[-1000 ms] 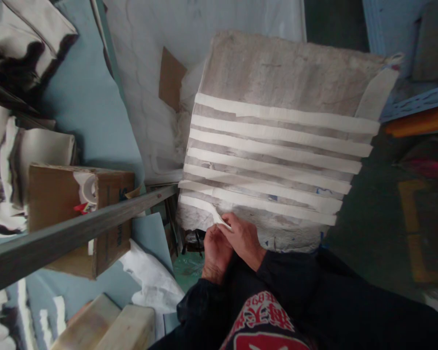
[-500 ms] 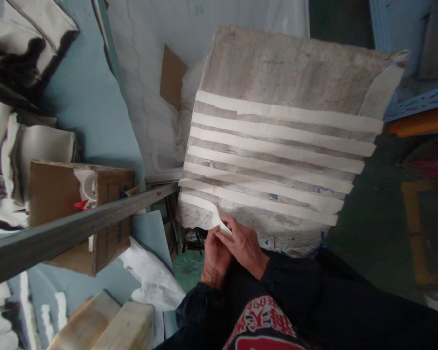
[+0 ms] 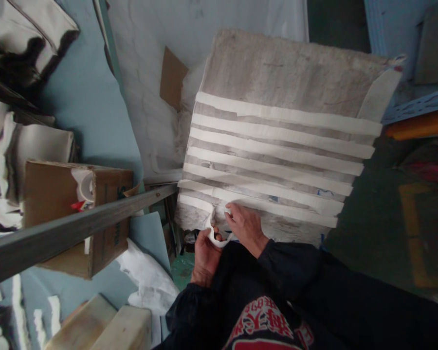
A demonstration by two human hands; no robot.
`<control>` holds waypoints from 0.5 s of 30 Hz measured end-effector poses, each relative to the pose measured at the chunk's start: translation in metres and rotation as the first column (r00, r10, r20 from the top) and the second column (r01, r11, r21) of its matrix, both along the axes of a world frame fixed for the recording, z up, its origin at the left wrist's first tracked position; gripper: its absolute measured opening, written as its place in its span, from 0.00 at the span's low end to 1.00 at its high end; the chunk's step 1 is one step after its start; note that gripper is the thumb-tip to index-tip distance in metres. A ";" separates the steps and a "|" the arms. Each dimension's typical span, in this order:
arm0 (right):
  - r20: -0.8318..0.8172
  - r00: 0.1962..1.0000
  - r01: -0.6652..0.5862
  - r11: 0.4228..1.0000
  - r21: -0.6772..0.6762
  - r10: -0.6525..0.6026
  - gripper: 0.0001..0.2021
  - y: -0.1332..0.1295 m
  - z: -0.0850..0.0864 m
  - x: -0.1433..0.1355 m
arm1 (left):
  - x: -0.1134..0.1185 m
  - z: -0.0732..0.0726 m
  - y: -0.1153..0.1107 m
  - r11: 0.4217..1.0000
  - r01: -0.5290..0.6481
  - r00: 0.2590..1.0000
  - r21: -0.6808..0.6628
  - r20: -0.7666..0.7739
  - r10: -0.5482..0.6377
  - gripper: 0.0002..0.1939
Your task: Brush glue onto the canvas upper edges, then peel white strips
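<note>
A brown-grey board (image 3: 263, 68) carries several white strips (image 3: 277, 131) laid side by side across it. Near its lower left edge, one white strip (image 3: 195, 201) lies partly on the surface, and its loose part curls down in a loop. My left hand (image 3: 207, 253) is closed on that loop just below the board's edge. My right hand (image 3: 246, 226) rests on the board's lower part, fingers bent near the lowest full strip; whether its fingertips pinch anything is too small to tell.
A wooden bar (image 3: 83, 223) runs from the left to the board's left corner. Behind it stands an open cardboard box (image 3: 111, 218). Pale blocks (image 3: 124, 328) lie at lower left, and an orange roll (image 3: 419, 124) is at right.
My hands have moved apart. The left went slightly left and down with the loose strip, which now hangs in a loop; the right shifted slightly up onto the board.
</note>
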State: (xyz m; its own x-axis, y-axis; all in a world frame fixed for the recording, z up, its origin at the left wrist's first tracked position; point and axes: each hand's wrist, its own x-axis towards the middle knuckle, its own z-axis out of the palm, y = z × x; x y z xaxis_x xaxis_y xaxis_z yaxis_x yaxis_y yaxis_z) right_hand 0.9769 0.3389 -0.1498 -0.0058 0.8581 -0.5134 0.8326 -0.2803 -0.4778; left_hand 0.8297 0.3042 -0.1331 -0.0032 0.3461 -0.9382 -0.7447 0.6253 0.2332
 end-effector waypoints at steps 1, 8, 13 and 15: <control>-0.001 1.000 -0.010 1.000 0.000 0.010 0.11 0.002 0.000 -0.003 | -0.001 0.002 0.001 1.000 -0.004 1.000 0.001 0.002 0.004 0.06; 0.037 0.999 -0.027 1.000 -0.014 0.028 0.11 0.007 -0.003 -0.013 | -0.001 0.008 -0.001 0.999 -0.031 0.999 -0.015 0.031 0.031 0.04; -0.004 0.998 -0.057 0.998 0.007 0.057 0.13 0.011 0.001 -0.017 | -0.001 0.014 0.002 0.999 -0.044 0.998 -0.012 0.050 0.044 0.03; -0.022 0.997 -0.075 0.997 0.013 0.075 0.14 0.014 0.001 -0.021 | -0.001 0.016 0.004 0.999 -0.047 0.998 -0.004 0.048 0.047 0.03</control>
